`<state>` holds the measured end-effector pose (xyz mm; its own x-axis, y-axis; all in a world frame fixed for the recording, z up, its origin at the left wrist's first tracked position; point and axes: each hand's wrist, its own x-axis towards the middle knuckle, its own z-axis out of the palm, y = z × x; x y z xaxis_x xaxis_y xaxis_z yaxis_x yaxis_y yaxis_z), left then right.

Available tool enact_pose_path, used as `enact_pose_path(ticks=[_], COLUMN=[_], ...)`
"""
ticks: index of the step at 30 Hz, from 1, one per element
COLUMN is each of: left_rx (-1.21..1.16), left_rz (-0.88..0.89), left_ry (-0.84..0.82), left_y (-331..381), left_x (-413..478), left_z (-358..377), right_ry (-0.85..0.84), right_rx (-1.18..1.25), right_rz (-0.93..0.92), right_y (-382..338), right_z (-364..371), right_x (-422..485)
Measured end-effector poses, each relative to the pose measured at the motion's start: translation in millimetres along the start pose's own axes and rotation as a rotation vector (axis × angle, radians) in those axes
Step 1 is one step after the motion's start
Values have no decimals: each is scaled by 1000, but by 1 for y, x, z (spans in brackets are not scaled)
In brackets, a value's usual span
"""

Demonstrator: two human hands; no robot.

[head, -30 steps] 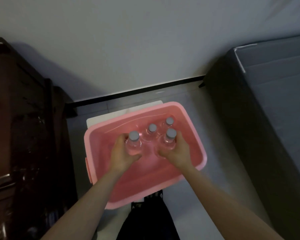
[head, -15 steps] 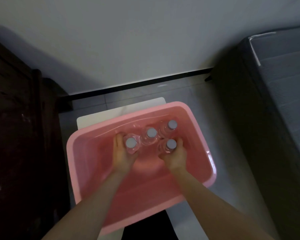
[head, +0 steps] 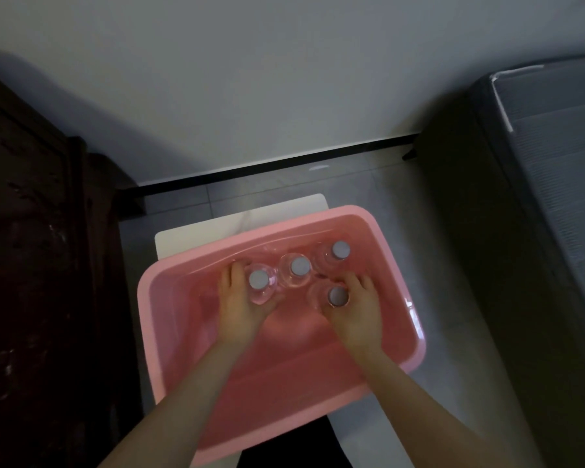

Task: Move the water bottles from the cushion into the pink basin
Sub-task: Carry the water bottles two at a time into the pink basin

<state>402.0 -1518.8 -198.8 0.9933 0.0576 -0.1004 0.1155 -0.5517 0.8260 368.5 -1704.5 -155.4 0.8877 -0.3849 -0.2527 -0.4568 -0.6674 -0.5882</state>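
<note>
Dim room, grey wall [head: 250, 79], pink basin [head: 169, 298] on white surface [head: 196, 234], four water bottles upright inside, caps up, left hand [head: 240, 305] wrapped around left bottle [head: 260, 287], right hand [head: 355, 309] around near-right bottle [head: 335, 295].

Both hands [head: 242, 307] [head: 357, 310] reach forward, fingers apparently curled.

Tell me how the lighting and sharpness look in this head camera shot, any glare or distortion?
Head view: dim and flat, the dark cabinet nearly lost in shadow; faint glare on the pink basin rim; bottle caps readable but soft; wide-angle bending shows in the slanted baseboard.
</note>
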Motion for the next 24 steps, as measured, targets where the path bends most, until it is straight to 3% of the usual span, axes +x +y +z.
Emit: enact_pose_path(ticks=[7, 18, 24], left_rx=[51, 24, 149], left_rz=[121, 107, 104], left_ry=[-4, 2, -50], left_y=[16, 19, 22], left_x=[4, 2, 3], left_z=[-19, -18, -16], right_ry=[-108, -77, -98], right_rx=[-169, -283, -397], right_rz=[-227, -266, -319], right_y=[-5, 1, 7], right_z=[-12, -24, -23], right_x=[11, 13, 11])
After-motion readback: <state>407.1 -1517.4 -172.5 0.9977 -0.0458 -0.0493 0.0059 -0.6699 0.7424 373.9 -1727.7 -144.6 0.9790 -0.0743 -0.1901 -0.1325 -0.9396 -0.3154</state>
